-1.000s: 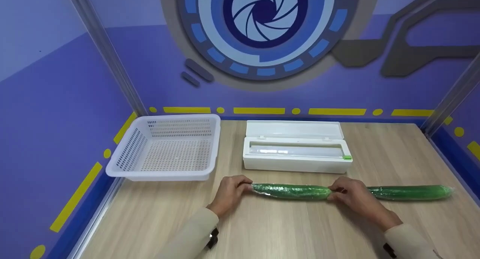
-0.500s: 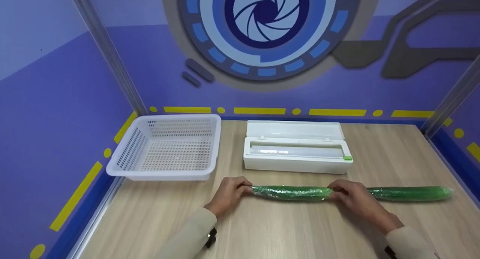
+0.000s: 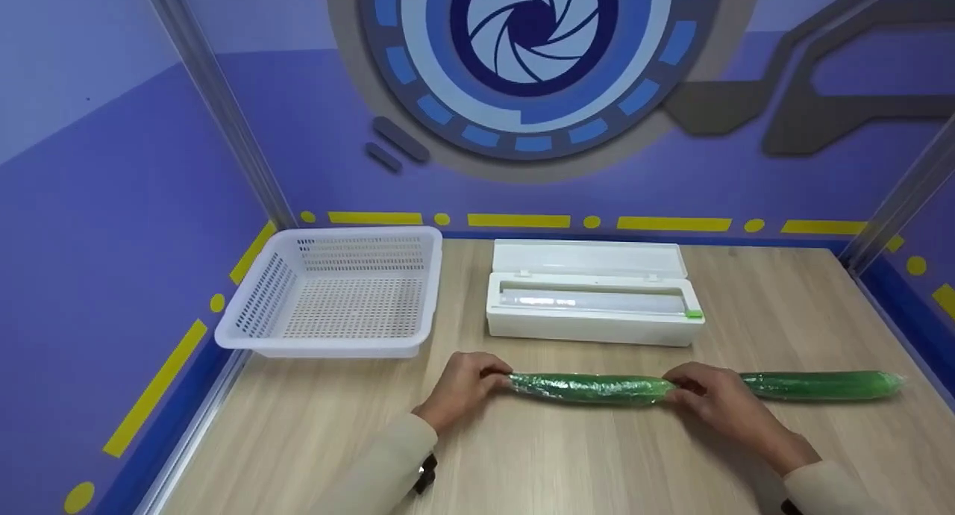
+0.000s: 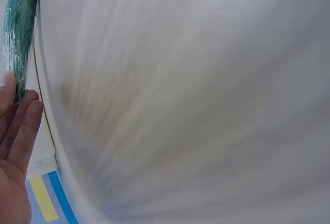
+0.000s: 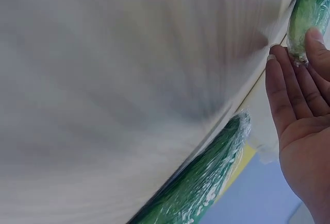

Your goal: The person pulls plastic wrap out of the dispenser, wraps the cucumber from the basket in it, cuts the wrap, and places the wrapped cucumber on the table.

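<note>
A cucumber wrapped in clear film (image 3: 589, 389) lies crosswise in front of me in the head view. My left hand (image 3: 462, 389) pinches the film at its left end between thumb and fingers. At the paler right end, my right hand (image 3: 720, 403) pinches the wrap the same way. In the right wrist view, the thumb lies over the gathered film tip of this cucumber (image 5: 307, 23). A second wrapped cucumber (image 3: 824, 385) rests on the table to the right, its near end partly hidden behind my right hand.
Behind the cucumbers stands a white cling film box (image 3: 589, 328), lid up, with a film roll inside and a green slider (image 3: 694, 314) at its right. A white perforated basket (image 3: 328, 345) sits at the back left. Walls border the wooden table (image 3: 567, 463).
Both hands have shifted slightly toward me and to the right, carrying the held cucumber along. Their pinch on its ends continues. The second cucumber, basket and box stay in place.
</note>
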The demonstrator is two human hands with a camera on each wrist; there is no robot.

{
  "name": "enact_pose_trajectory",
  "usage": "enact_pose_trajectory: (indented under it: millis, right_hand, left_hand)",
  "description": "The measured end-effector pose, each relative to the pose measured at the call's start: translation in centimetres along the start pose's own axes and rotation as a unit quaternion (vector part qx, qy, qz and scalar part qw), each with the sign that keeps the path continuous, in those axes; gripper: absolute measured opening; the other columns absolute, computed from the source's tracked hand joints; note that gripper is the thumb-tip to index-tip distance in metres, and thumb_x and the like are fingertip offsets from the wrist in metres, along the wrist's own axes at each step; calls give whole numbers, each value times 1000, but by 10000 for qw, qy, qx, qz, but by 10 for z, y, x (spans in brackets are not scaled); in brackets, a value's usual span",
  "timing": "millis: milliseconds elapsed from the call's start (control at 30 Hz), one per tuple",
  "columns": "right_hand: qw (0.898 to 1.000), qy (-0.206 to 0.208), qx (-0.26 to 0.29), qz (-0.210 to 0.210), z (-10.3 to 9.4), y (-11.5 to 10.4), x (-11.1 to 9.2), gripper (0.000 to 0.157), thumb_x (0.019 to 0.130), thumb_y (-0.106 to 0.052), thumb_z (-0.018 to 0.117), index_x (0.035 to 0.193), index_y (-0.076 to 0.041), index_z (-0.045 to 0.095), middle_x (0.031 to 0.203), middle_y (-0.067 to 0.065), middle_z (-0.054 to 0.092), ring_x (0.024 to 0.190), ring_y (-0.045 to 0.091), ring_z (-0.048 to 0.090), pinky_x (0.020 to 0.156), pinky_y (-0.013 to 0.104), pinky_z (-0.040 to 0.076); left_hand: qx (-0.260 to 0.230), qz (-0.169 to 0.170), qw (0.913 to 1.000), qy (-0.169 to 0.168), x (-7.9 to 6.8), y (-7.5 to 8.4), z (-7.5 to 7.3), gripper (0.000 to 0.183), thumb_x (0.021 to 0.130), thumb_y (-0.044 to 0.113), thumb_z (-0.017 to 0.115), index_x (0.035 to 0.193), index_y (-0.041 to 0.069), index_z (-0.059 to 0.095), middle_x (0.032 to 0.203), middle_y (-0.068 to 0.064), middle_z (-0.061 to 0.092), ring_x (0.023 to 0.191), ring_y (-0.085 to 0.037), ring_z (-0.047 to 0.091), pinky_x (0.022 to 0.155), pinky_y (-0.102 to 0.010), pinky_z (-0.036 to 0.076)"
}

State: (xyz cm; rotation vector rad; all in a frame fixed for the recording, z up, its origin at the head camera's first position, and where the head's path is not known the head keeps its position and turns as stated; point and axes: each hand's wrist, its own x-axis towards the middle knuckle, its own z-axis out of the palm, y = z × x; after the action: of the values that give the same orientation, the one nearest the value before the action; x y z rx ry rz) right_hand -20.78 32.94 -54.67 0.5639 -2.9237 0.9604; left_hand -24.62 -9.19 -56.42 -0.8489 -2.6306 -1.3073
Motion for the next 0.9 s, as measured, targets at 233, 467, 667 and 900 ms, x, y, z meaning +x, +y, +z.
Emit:
enact_pose_trajectory:
  millis: [233,467,667,900]
  right_hand:
    - [9994,-203,14,279,-6,4,-11,20,98,-23,78,117,-16,76,107,-10,72,95,6,65,82,30,57]
    - [9999,-2,-101,3,-13,10,-26,15,97,-22,79,112,-18,77,104,-12,73,94,4,65,79,29,57]
    - [9991,35,-334,240,-20,17,-38,16,96,-16,80,112,-18,78,108,-9,73,95,3,64,80,28,57]
    - [9986,301,-396,168,-27,26,-53,19,92,-13,84,111,-15,80,108,-3,77,94,1,66,76,28,57]
  left_hand:
    - [89,-140,9995,-256,1,7,5,8,92,12,84,99,9,84,98,3,79,92,-5,71,85,-25,57]
    - [-20,-191,9988,-456,1,17,15,8,92,13,84,99,10,84,97,7,79,91,-2,70,84,-23,56]
    - [-57,-143,9981,-594,2,28,24,9,91,14,85,100,10,84,96,8,78,88,1,68,81,-19,55]
    - [-198,33,9975,-674,2,38,38,9,92,14,84,100,10,84,96,8,78,85,5,66,77,-16,54]
